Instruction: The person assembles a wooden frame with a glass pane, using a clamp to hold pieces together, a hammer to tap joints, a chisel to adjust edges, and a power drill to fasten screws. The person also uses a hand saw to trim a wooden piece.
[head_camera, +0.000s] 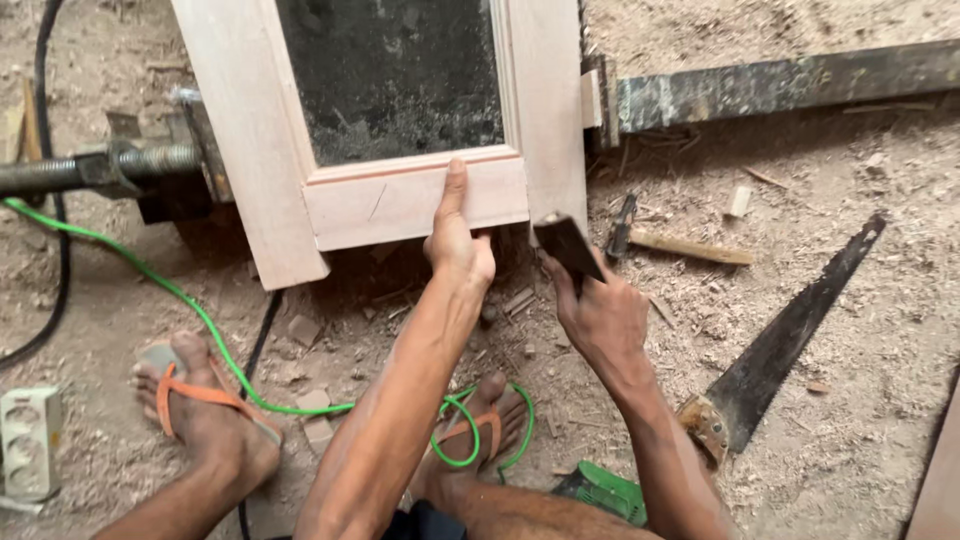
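Left hand: the left hand lies flat against the bottom rail of the wooden frame, thumb stretched straight up the rail's face, the other fingers curled under its lower edge.
Right hand: the right hand is closed in a fist round a dark flat tool, fingers wrapped tight on it; the tool's upper end sits just beside the frame's lower right corner. Whether it touches the wood cannot be told.
Frame: pale, unfinished wood with a moulded inner edge, holding a dark, dusty pane. It stands over a sawdust floor, squeezed between a threaded clamp bar at its left and a dark metal bar at its right.
Frame edges: the left stile ends lower than the rail, with a shadowed gap under the rail.
Room right of the frame: a handsaw lies on the sawdust well apart, and a chisel lies near the corner.
Room below the frame: a green cable loops past two sandalled feet.
Left of the frame: a white socket strip lies far off.
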